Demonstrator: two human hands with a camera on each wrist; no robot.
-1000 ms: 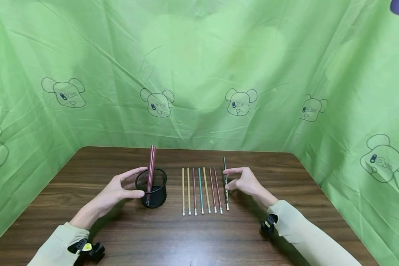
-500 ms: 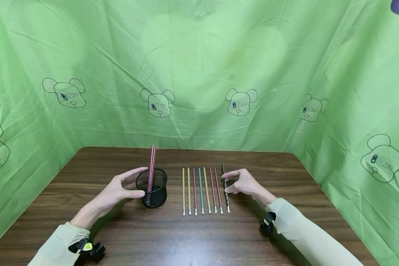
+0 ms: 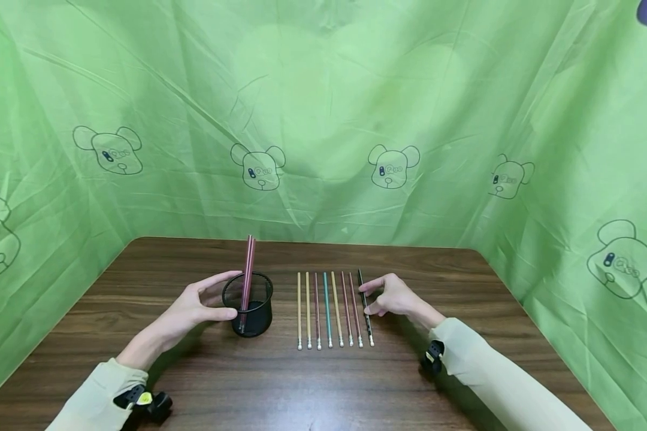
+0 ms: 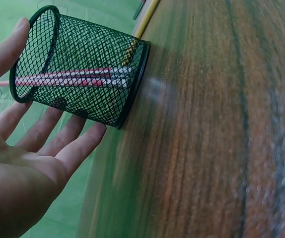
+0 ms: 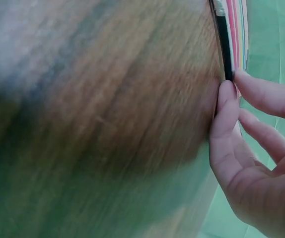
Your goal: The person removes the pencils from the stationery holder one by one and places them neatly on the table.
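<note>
My left hand (image 3: pixel 194 308) holds a black mesh pencil cup (image 3: pixel 254 323) standing upright on the table, thumb at the near rim, fingers on its far side. Pink pencils (image 3: pixel 249 254) lean inside the cup; their eraser ends show through the mesh in the left wrist view. My right hand (image 3: pixel 398 297) pinches a dark pencil (image 3: pixel 369 328) at the right end of a row, its eraser end toward me. In the right wrist view, thumb and fingers close on that black pencil (image 5: pixel 226 47). Left of it lie several parallel pencils: yellow (image 3: pixel 308 305), pink (image 3: pixel 317 311) and blue (image 3: pixel 327 308).
The brown wooden table (image 3: pixel 248 389) extends in front of the hands and behind the pencils. A green curtain (image 3: pixel 323 120) with printed bear heads surrounds its back and sides. Each wrist carries a small black camera (image 3: pixel 159 407).
My right hand has drawn the dark pencil slightly toward me, and its far tip has swung left, closer to the row. My left hand stays at the cup.
</note>
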